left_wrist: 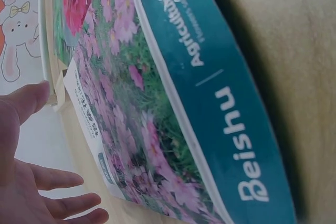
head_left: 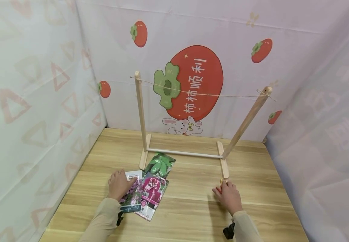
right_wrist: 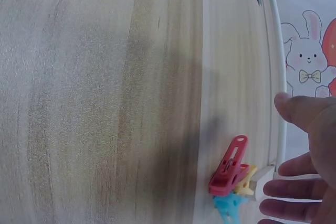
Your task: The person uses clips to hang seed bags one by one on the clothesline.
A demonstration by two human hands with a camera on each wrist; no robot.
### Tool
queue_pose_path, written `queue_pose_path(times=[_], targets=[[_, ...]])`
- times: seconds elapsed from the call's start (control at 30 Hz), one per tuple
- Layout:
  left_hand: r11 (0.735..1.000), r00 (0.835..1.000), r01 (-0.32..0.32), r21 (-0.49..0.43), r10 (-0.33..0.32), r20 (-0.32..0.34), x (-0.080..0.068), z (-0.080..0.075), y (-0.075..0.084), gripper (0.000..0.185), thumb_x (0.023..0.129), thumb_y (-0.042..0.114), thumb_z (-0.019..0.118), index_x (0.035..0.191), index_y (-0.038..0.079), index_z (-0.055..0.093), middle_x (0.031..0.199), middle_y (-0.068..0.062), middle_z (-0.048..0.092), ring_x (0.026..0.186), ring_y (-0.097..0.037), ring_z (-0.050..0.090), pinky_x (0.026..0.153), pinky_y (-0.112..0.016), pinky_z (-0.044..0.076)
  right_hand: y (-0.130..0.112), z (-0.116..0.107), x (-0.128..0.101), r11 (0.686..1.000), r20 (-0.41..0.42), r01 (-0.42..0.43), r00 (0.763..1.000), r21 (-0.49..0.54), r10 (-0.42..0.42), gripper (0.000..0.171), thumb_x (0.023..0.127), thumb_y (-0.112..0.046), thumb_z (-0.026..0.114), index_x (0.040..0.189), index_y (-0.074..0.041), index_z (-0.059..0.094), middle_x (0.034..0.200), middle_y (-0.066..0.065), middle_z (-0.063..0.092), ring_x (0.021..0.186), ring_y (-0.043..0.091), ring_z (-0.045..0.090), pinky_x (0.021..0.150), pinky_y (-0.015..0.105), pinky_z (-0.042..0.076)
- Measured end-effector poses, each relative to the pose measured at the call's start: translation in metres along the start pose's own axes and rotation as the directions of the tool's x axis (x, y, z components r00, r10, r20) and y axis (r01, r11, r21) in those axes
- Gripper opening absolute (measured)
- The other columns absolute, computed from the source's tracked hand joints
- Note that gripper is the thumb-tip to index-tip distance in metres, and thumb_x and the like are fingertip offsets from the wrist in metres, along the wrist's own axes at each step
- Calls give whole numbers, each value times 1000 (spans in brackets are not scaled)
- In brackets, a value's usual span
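Note:
My left hand (head_left: 120,185) hovers at the left edge of a seed packet (head_left: 135,198) with pink flowers and a teal band. In the left wrist view its thumb and fingers (left_wrist: 65,177) are spread apart beside this packet, holding nothing. Under it lies a packet with a magenta flower (head_left: 152,190), and behind that a green one (head_left: 161,165). My right hand (head_left: 229,197) reaches over a small group of clothespins. The right wrist view shows a red clothespin (right_wrist: 229,167), a yellow one (right_wrist: 245,182) and a blue one (right_wrist: 229,206) close to its extended fingers.
A wooden stand with a left post (head_left: 141,111), a right post (head_left: 247,122) and a white crossbar (head_left: 183,153) stands at the back. Twine (head_left: 210,95) runs between the post tops. Printed cloth walls (head_left: 238,20) enclose the wooden table (head_left: 189,208) at the back and sides.

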State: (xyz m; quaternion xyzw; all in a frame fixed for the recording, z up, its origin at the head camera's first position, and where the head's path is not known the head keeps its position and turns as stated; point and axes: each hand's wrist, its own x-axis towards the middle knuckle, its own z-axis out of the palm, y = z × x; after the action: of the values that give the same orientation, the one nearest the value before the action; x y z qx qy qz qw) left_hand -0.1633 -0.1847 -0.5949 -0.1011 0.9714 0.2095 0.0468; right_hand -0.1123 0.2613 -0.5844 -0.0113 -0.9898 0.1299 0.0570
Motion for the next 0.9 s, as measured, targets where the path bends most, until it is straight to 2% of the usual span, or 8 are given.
queue_pose_path(times=[0.1,0.3,0.4,0.67,0.9], targets=[[1000,1000,21,3,-21,10,0,1,-2,82,86,50,66,129,-16,43,129,-41,44,119,-54,43,97,-64,38,1,1,2,1000,9,-18,1000,9,18,35,87,-32,72,76,-5,53,84,16,54,74,32,53,59,45,45],[1000,1000,28,13,-28,7,-5,0,-2,75,85,47,68,118,-17,48,113,-37,49,103,-50,48,85,-60,42,4,5,3,997,101,-78,992,7,77,31,87,-29,71,78,-3,57,80,12,51,72,27,50,56,41,43],[999,999,34,21,-34,-7,-4,2,-3,73,84,47,69,113,-17,50,106,-35,50,97,-47,49,80,-58,43,6,8,4,995,108,-97,990,10,95,29,86,-27,73,81,-2,60,80,12,51,72,26,49,56,40,42],[998,999,48,35,-47,-16,-3,2,-4,67,81,44,74,105,-15,53,102,-33,50,95,-47,49,79,-57,43,5,12,7,994,103,-112,988,-1,112,24,84,-23,75,86,0,69,82,12,55,74,25,51,59,40,46],[999,999,47,14,-47,2,-3,1,-6,59,78,37,79,101,-12,55,103,-31,48,96,-44,47,78,-55,42,4,13,7,994,82,-99,991,-40,102,21,83,-18,75,86,0,66,85,16,58,77,30,54,60,44,49]])
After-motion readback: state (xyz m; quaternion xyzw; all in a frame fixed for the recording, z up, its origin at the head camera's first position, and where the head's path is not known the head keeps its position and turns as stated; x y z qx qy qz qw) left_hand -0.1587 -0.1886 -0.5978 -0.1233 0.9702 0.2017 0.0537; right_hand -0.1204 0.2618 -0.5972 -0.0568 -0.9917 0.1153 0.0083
